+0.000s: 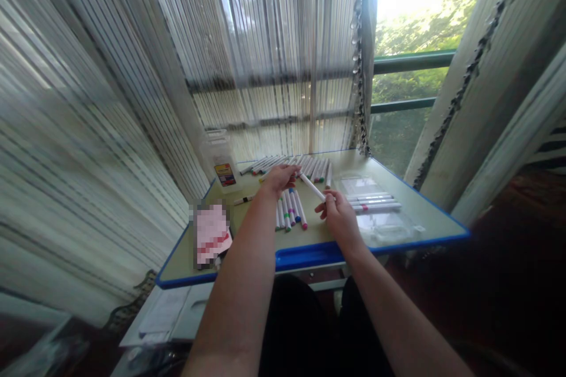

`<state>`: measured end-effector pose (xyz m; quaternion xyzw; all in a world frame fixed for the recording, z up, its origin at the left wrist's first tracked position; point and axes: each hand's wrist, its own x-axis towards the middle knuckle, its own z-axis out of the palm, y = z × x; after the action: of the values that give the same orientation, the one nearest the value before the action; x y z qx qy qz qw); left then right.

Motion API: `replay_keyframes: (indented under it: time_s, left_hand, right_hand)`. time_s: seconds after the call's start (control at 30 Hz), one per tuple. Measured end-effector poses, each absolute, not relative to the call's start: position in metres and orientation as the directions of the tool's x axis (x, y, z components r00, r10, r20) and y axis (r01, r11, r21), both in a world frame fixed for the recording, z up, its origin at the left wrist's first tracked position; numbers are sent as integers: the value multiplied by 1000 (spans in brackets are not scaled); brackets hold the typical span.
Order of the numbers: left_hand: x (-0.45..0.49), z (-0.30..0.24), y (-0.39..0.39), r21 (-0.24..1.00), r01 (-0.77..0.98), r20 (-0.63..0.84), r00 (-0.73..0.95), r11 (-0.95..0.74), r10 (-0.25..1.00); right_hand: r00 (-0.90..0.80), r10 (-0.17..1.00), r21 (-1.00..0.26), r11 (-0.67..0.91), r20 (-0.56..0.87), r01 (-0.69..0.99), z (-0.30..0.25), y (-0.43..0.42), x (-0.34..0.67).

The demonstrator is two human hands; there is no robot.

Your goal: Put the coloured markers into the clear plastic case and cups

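A white marker pen (312,187) is held slantwise over the table, one end at each hand. The fingers of my left hand (281,179) are closed at its far end, and my right hand (339,215) pinches its near end. Below the hands lies a group of white markers (290,212) with coloured ends, green, blue, purple and pink. Behind them a long row of similar markers (315,168) stretches across the back of the table. To the right of my right hand, several markers (375,202) rest on an open clear plastic case (380,226).
The pale table (259,235) has a blue edge. At its back left stands a clear plastic box (216,159) with a label. One marker (243,200) lies apart near my left forearm, and a pixelated pink object (212,232) is at the left. Striped curtains (274,41) hang behind.
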<state>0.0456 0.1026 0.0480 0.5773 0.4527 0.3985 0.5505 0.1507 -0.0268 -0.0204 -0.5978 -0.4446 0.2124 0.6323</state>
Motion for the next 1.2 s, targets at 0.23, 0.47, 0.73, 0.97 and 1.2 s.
replay_keyframes:
  time_s: [0.23,0.47,0.73,0.97,1.2]
  left_hand:
    - [44,46,104,993,121,-26,274,-8,961]
    - [44,47,103,996,89,-33,287,8,957]
    - [43,50,99,993,119,-63,291,30,955]
    - [44,49,96,991,136,-44,358,-6,933]
    - [44,50,94,989,148,-43,373,-13,927]
  right_hand:
    - [488,803,-927,206,344,314,-19,-30,151]
    - [487,786,-899,192,381,393,-19,-30,152]
    - [531,750,-909,234,394,344,-22,-28,153]
    - [541,744,-917,274,392,288,-23,-27,153]
    - [574,742,-931,346,347,115,-21,-28,150]
